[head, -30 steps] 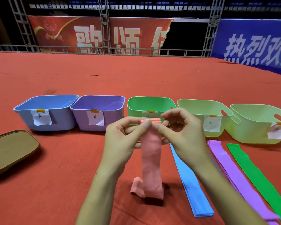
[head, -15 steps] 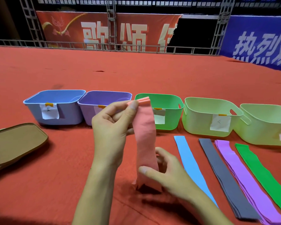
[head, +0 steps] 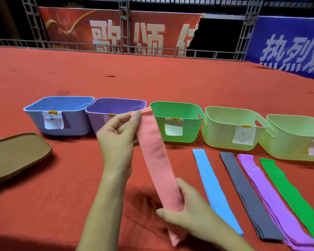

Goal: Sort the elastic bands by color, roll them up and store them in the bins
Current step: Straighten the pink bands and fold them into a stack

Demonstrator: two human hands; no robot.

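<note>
Here the pink band (head: 157,156) hangs taut on a slant above the red table (head: 170,84), near its front edge. The left hand (head: 116,140) pinches the band's folded top end between thumb and fingers (head: 137,115); the right hand (head: 187,212) grips its lower end, fingers curled round it, and the tail below looks bunched, though that part is blurred. Toward the right edge lie four flat bands side by side: blue (head: 212,187), dark grey (head: 246,192), purple (head: 266,194), green (head: 290,192). Behind them runs a row of labelled bins: blue bin (head: 34,109), purple bin (head: 96,113), green bin (head: 188,131), two pale green bins (head: 217,134) (head: 286,147). A tan lid (head: 16,154) sits at the left edge.
</note>
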